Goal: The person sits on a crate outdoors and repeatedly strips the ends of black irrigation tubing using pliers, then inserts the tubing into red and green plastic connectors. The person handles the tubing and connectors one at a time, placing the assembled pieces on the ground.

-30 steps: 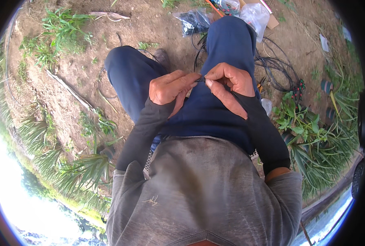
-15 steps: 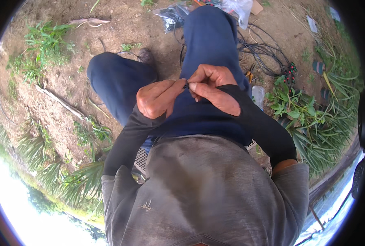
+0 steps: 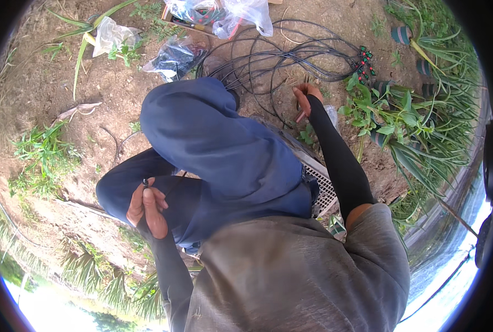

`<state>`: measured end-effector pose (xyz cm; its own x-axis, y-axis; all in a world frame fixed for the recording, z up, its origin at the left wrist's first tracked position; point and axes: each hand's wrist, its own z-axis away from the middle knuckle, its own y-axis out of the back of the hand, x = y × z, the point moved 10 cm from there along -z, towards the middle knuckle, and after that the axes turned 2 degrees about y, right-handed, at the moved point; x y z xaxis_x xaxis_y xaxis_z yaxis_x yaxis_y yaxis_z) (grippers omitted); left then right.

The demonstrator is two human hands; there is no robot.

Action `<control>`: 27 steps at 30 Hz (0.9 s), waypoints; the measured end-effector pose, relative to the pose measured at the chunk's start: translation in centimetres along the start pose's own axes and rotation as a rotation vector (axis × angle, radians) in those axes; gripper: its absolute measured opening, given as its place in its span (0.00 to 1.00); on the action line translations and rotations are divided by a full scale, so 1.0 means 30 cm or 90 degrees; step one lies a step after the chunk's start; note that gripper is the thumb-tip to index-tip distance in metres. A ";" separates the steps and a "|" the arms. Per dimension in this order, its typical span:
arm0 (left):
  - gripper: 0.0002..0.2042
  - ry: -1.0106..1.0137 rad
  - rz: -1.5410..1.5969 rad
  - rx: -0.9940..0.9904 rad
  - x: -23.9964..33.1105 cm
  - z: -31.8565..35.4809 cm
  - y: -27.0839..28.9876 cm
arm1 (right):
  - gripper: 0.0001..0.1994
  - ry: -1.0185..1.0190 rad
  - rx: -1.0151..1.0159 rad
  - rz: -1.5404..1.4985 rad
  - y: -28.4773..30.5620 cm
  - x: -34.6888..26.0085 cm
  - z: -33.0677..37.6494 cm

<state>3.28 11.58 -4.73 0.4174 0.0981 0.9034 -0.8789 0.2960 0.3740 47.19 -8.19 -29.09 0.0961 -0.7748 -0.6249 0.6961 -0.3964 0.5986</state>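
This is an outdoor garden or planting plot, with bare brown soil (image 3: 47, 94) as the ground and tufts of green grass (image 3: 41, 160) at nine o'clock. At twelve o'clock a tangle of thin black irrigation tubing (image 3: 290, 55) lies on the dirt beside crumpled clear plastic bags (image 3: 241, 14). Broad-leaved green weeds (image 3: 390, 116) and long strap-like green plants (image 3: 451, 72) crowd the two and three o'clock side.

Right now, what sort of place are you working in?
Outdoors, probably a garden or planting plot: bare soil, leafy green plants, and a tangle of thin black tubing on the ground near the right hand.
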 end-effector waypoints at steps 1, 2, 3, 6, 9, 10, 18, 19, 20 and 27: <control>0.12 0.034 0.020 0.008 -0.032 -0.009 0.007 | 0.18 -0.117 -0.003 0.064 -0.024 0.189 -0.051; 0.13 0.056 0.043 0.014 -0.056 -0.017 0.010 | 0.20 -0.129 -0.001 0.105 -0.043 0.307 -0.101; 0.13 0.080 0.069 0.020 -0.079 -0.024 0.011 | 0.21 -0.145 0.010 0.178 -0.067 0.398 -0.148; 0.14 0.119 0.055 0.033 -0.102 -0.032 0.021 | 0.23 -0.289 -0.093 0.140 -0.167 0.603 -0.190; 0.15 0.123 0.030 0.010 -0.086 -0.051 0.014 | 0.25 -0.397 -0.076 0.170 -0.167 0.626 -0.178; 0.15 0.114 0.026 0.001 -0.077 -0.061 0.008 | 0.26 -0.363 -0.038 0.200 -0.146 0.596 -0.191; 0.15 0.136 0.029 -0.010 0.009 -0.115 -0.044 | 0.29 -0.420 -0.065 -0.060 -0.253 0.823 -0.262; 0.15 0.142 0.029 -0.019 0.023 -0.115 -0.055 | 0.30 -0.523 -0.029 -0.326 -0.300 0.872 -0.226; 0.15 0.147 0.038 -0.027 0.037 -0.114 -0.065 | 0.31 -0.456 -0.040 -0.364 -0.303 0.853 -0.226; 0.15 0.184 0.197 -0.157 0.129 -0.072 -0.103 | 0.35 0.132 -0.203 -0.624 -0.042 0.033 0.103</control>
<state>8.11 13.11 -2.85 0.2228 0.4658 0.8564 -0.9057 0.4239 0.0050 44.23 -9.97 -28.91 -0.5123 -0.0733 -0.8557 0.6867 -0.6333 -0.3569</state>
